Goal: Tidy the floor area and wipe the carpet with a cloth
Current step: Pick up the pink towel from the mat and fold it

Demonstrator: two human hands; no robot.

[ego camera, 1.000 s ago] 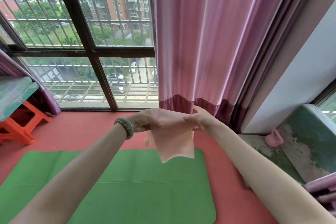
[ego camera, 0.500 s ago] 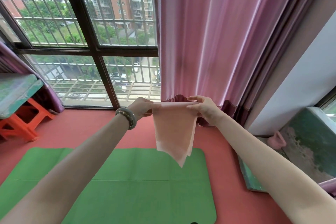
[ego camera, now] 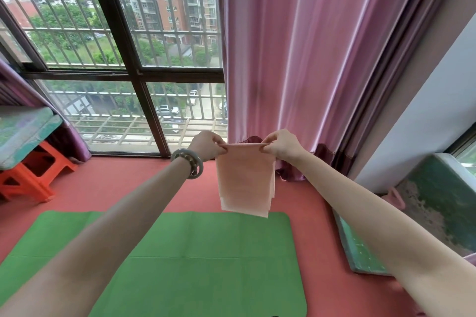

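Note:
A pale peach cloth (ego camera: 244,180) hangs folded in the air in front of me, above the far edge of the green carpet (ego camera: 195,260). My left hand (ego camera: 207,145) pinches its top left corner and my right hand (ego camera: 280,144) pinches its top right corner, so the top edge is stretched flat between them. A grey bangle sits on my left wrist. The green carpet lies flat on the red floor (ego camera: 123,183), partly hidden by my forearms.
A pink curtain (ego camera: 309,59) hangs right behind the cloth, beside a barred window (ego camera: 116,59). An orange plastic stool (ego camera: 33,175) under a green cushion stands at the left. A green mat (ego camera: 360,252) and a worn green seat (ego camera: 438,201) lie at the right.
Both hands rose and drew apart, pulling the cloth's top edge taut. The cloth, crumpled over my left hand before, now hangs straight as a neat rectangle.

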